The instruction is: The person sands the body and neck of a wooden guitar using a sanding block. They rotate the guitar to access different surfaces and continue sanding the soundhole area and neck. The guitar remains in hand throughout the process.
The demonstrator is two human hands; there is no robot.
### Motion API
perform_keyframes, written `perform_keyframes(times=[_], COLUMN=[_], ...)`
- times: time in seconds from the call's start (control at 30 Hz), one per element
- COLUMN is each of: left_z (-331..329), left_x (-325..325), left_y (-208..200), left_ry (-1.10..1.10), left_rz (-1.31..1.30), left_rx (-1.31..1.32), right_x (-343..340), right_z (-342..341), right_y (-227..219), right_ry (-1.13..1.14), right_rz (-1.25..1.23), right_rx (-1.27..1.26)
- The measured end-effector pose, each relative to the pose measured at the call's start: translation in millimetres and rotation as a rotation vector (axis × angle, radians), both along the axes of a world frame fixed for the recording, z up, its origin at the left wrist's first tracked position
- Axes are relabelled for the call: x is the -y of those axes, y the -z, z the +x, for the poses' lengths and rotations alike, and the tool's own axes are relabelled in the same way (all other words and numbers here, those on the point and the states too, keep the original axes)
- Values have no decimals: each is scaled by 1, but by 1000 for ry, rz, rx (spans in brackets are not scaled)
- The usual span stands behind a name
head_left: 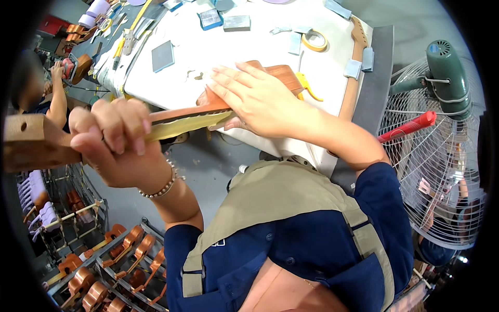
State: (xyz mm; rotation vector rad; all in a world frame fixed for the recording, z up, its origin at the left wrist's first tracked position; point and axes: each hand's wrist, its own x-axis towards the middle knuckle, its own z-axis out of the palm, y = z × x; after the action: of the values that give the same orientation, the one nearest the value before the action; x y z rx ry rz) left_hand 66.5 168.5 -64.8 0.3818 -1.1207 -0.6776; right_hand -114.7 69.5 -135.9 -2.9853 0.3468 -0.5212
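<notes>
An unfinished wooden ukulele [283, 77] lies across my front, its headstock [36, 143] at the far left and its body by the bench edge. Yellow tape [182, 128] runs along its neck. My left hand [117, 138] is closed around the neck beside the headstock and looks slightly blurred. My right hand [249, 99] lies flat on the body, fingers stretched out and side by side, the thumb lower down near the tape. What is under the right palm is hidden.
On the white-covered bench [182, 31] are grey sanding blocks [237, 23], a tape roll [314, 40] and a yellow-handled tool [307, 87]. Another ukulele neck [353, 67] lies at the right. A large fan [436, 156] stands right. Racks of ukuleles [132, 239] stand lower left; another person [54, 99] works far left.
</notes>
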Motion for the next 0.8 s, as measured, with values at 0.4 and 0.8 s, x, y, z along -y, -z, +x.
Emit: perform_keyframes(times=[0.4, 0.8], left_z=[63, 77], left_x=[-67, -103], left_y=[52, 115], left_ry=[-37, -943], left_rz=[-47, 335], left_rx=[-284, -761], right_x=[39, 18], right_z=[-64, -17], right_y=[111, 88], right_ry=[466, 462], right_rz=[317, 320], right_rx=[-29, 60])
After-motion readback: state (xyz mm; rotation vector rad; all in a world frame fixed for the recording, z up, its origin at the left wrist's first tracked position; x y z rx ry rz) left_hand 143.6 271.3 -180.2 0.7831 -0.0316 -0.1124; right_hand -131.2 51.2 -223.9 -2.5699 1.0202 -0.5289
